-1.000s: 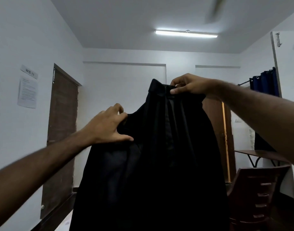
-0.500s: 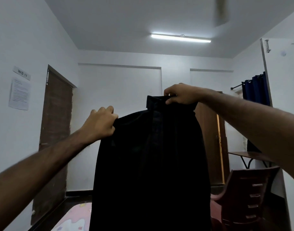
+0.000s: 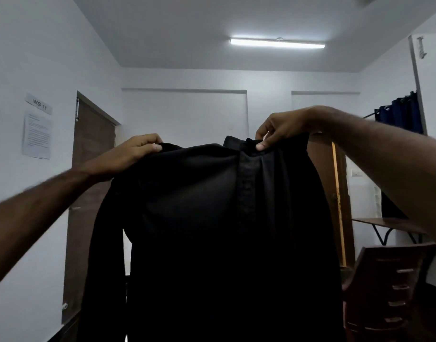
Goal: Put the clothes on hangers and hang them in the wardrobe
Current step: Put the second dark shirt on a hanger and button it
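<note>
A black button-front shirt hangs in the air in front of me, filling the middle of the head view. My left hand grips its left shoulder seam. At the collar, beside the button placket, my right hand pinches the cloth between thumb and fingers. One long sleeve dangles down on the left. No hanger shows, and the shirt hides whatever lies below and behind it.
A brown plastic chair stands at the lower right, with a wall-mounted desk behind it. A brown door is on the left wall, another doorway behind the shirt. A white panel edge rises at far right, beside a blue curtain.
My left hand slid outward along the shirt's top edge to the shoulder, spreading the shirt wider. My right hand kept hold of the collar and shifted right. A sleeve now hangs free at left.
</note>
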{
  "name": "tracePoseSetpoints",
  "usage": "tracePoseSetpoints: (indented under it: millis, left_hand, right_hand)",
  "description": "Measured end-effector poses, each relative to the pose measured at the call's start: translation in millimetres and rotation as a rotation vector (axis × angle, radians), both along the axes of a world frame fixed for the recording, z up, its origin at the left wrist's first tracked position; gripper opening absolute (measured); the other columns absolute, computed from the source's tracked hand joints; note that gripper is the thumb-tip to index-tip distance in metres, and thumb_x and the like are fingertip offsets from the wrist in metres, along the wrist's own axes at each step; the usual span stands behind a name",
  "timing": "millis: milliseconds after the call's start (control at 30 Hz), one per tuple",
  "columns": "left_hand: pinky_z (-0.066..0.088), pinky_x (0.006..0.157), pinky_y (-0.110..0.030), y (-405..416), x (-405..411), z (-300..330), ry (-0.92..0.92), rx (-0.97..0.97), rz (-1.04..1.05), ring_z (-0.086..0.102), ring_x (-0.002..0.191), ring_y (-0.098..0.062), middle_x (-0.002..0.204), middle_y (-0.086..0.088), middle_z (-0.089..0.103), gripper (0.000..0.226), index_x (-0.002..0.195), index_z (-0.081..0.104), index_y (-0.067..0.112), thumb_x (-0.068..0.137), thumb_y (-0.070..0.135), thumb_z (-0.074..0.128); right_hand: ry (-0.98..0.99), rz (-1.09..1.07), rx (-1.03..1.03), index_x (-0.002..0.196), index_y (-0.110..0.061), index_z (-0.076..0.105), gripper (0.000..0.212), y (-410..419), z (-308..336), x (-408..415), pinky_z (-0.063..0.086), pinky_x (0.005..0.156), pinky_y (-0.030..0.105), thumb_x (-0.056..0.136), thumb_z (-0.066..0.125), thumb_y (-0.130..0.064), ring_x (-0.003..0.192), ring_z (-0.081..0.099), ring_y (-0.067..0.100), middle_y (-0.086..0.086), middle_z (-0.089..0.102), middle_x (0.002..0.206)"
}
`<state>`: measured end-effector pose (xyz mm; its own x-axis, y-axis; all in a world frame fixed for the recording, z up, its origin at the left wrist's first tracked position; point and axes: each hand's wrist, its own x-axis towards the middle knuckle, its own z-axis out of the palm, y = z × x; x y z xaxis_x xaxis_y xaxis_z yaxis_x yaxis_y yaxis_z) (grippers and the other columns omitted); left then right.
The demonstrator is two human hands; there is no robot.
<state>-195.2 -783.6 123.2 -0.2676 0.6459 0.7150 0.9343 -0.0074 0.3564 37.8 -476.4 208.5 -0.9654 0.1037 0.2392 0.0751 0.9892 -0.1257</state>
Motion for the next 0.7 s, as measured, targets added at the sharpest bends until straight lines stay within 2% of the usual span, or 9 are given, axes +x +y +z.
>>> tracePoseSetpoints:
  millis: [100,233,300,400,467,533,567,633,700]
  left_hand:
    - [0.043,0.058,-0.014,14.7,-16.5,-16.8,-0.098,-0.094,-0.069,0.054,0.064,-0.005,0.072,0.004,0.058,0.033,0.088,0.063,0.007,0.099,0.036,0.053]
    - [0.045,0.058,-0.015,40.2,-70.9,-56.3,-0.2,-0.117,-0.088,0.056,0.066,-0.009,0.073,-0.003,0.06,0.044,0.084,0.067,0.007,0.095,0.049,0.061]
    - [0.047,0.063,-0.02,62.2,-109.4,-79.1,-0.198,-0.139,-0.023,0.06,0.071,-0.013,0.078,-0.004,0.065,0.041,0.086,0.069,0.007,0.097,0.046,0.06]
    - [0.046,0.073,-0.034,113.4,-179.8,-116.7,0.193,-0.219,0.297,0.067,0.088,-0.029,0.093,-0.01,0.07,0.017,0.102,0.067,0.007,0.101,0.022,0.058]
    - [0.047,0.071,-0.039,151.6,-222.6,-149.9,0.47,-0.317,0.535,0.065,0.091,-0.037,0.103,-0.016,0.067,0.015,0.11,0.057,0.01,0.096,0.014,0.058]
    - [0.049,0.073,-0.048,188.6,-257.9,-190.3,0.595,-0.451,0.753,0.061,0.095,-0.039,0.112,-0.016,0.058,0.028,0.118,0.047,0.01,0.092,0.016,0.057]
    - [0.047,0.083,-0.056,205.8,-273.5,-213.1,0.636,-0.532,0.859,0.057,0.102,-0.04,0.119,-0.017,0.053,0.036,0.124,0.044,0.01,0.092,0.02,0.058]
    - [0.039,0.098,-0.067,236.1,-294.0,-267.6,0.641,-0.667,0.924,0.05,0.114,-0.041,0.127,-0.017,0.046,0.042,0.128,0.043,0.01,0.092,0.026,0.058]
    - [0.047,0.094,-0.06,258.9,-293.0,-341.9,0.576,-0.745,0.691,0.053,0.113,-0.04,0.124,-0.015,0.049,0.037,0.121,0.048,0.014,0.086,0.024,0.055]
  right_hand:
    - [-0.038,-0.042,-0.059,0.093,-0.022,0.076,0.054,20.0,-18.7,-34.8,0.053,0.087,0.062,0.063,0.083,-0.066,0.084,0.066,0.031,0.012,0.074,0.097]
    - [-0.187,-0.064,-0.225,0.091,-0.019,0.069,0.044,59.2,-55.8,-89.5,0.046,0.072,0.036,0.072,0.086,-0.055,0.072,0.055,0.027,0.015,0.059,0.092]
    - [-0.257,-0.084,-0.242,0.091,-0.02,0.069,0.032,80.4,-75.4,-120.9,0.047,0.07,0.032,0.079,0.083,-0.047,0.068,0.056,0.025,0.012,0.061,0.086]
    - [-0.233,-0.179,-0.103,0.093,-0.016,0.072,0.019,118.0,-108.3,-191.8,0.053,0.078,0.041,0.085,0.08,-0.032,0.081,0.064,0.03,0.013,0.07,0.093]
    - [-0.007,-0.296,0.147,0.104,-0.016,0.07,0.019,144.6,-146.4,-257.9,0.052,0.089,0.042,0.088,0.078,-0.02,0.1,0.064,0.03,0.014,0.069,0.111]
    - [0.29,-0.395,0.382,0.127,-0.017,0.058,0.039,162.2,-214.2,-313.4,0.044,0.1,0.048,0.089,0.067,-0.015,0.12,0.055,0.035,0.015,0.058,0.131]
    - [0.359,-0.408,0.418,0.134,-0.016,0.051,0.048,169.2,-258.9,-334.4,0.04,0.101,0.051,0.088,0.063,-0.015,0.124,0.05,0.037,0.015,0.052,0.135]
    - [0.255,-0.398,0.367,0.141,-0.014,0.042,0.058,178.8,-361.2,-360.2,0.039,0.102,0.053,0.087,0.062,-0.022,0.127,0.047,0.038,0.015,0.047,0.14]
    - [-0.027,-0.369,0.228,0.143,-0.015,0.037,0.063,182.9,-471.0,-363.5,0.039,0.103,0.055,0.089,0.063,-0.033,0.13,0.046,0.039,0.015,0.041,0.145]
